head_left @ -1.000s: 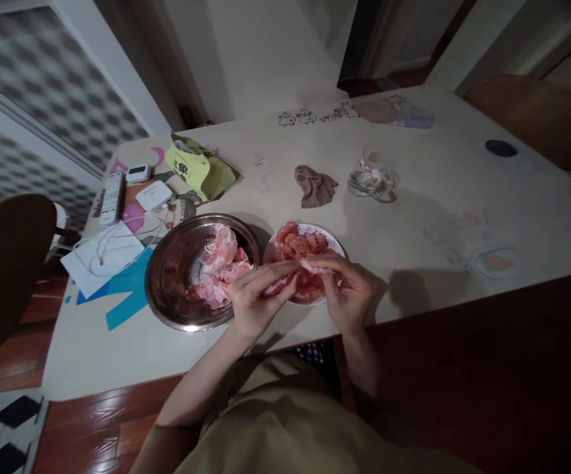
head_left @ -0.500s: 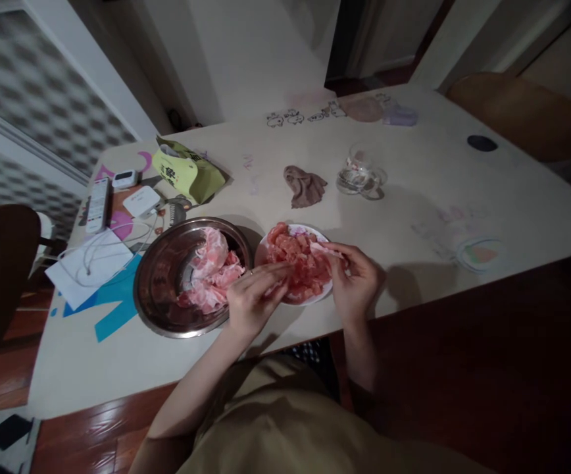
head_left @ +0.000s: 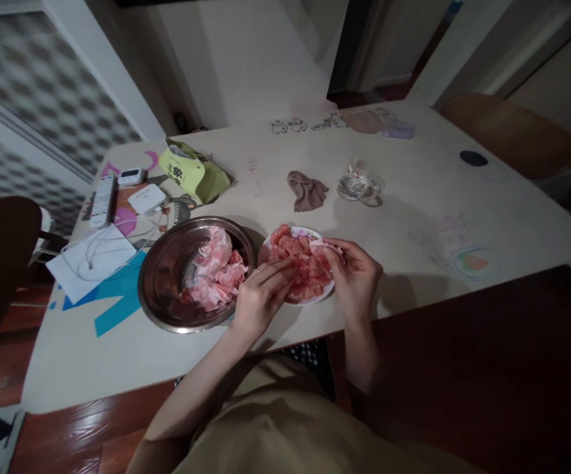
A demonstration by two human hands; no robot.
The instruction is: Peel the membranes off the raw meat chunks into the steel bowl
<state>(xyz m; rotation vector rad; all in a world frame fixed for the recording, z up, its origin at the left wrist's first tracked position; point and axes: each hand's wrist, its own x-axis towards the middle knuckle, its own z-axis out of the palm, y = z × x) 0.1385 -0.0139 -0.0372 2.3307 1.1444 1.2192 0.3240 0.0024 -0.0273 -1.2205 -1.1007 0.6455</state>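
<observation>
A white plate (head_left: 264, 255) holds a heap of raw meat pieces (head_left: 293, 250). My right hand (head_left: 357, 276) is closed at the plate's right side, thumb and fingers pinching a thin pale meat slice (head_left: 325, 246). Over the plate's near left part lies my left hand (head_left: 260, 299), a ring on one finger. Its fingers are bent and pressed together close to the meat; whatever is between their tips is hidden. Just left of the plate stands a steel bowl (head_left: 160, 276) with thin pink-and-white raw meat slices (head_left: 214, 280) in it.
Beyond the plate are a crumpled brown cloth (head_left: 306, 191) and a glass cup (head_left: 357, 184). Toward the left stand a yellow-green bag (head_left: 197, 172), a remote control (head_left: 102, 201), a small white box (head_left: 148, 199) with a cable and a white sheet (head_left: 81, 273). Chairs flank the table (head_left: 414, 217).
The pale slice at my right hand has changed from a flat strip to a more bunched shape. My left hand has shifted slightly right over the plate. The view has tilted a little.
</observation>
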